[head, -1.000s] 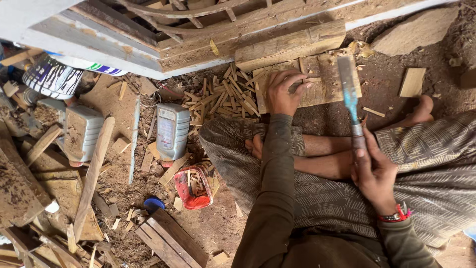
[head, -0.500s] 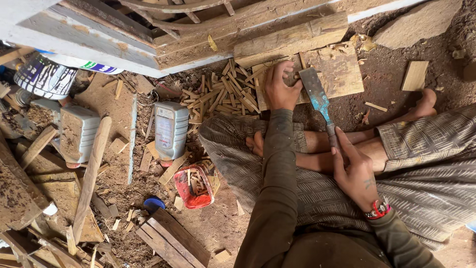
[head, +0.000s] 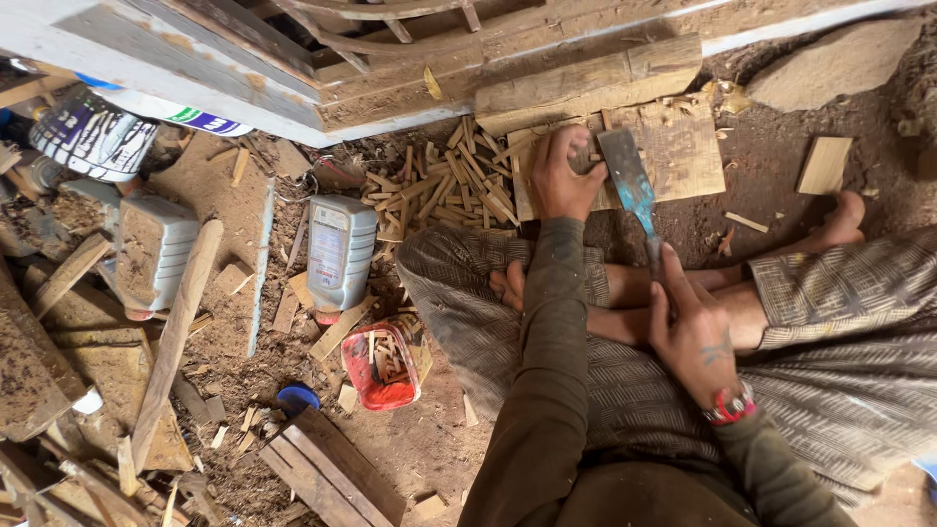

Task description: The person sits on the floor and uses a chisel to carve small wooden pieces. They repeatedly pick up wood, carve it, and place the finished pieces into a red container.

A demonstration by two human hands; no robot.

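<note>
Left hand [head: 564, 176] closed on small wood piece atop board [head: 673, 146]; right hand [head: 691, 327] grips cleaver [head: 630, 185] handle, blade raised

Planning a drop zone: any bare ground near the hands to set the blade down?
Bare dirt lies right of the wooden board, between it, the small offcut and the foot. Left of the left hand the stick pile crowds the ground. The right hand with the blade is over the legs.
</note>
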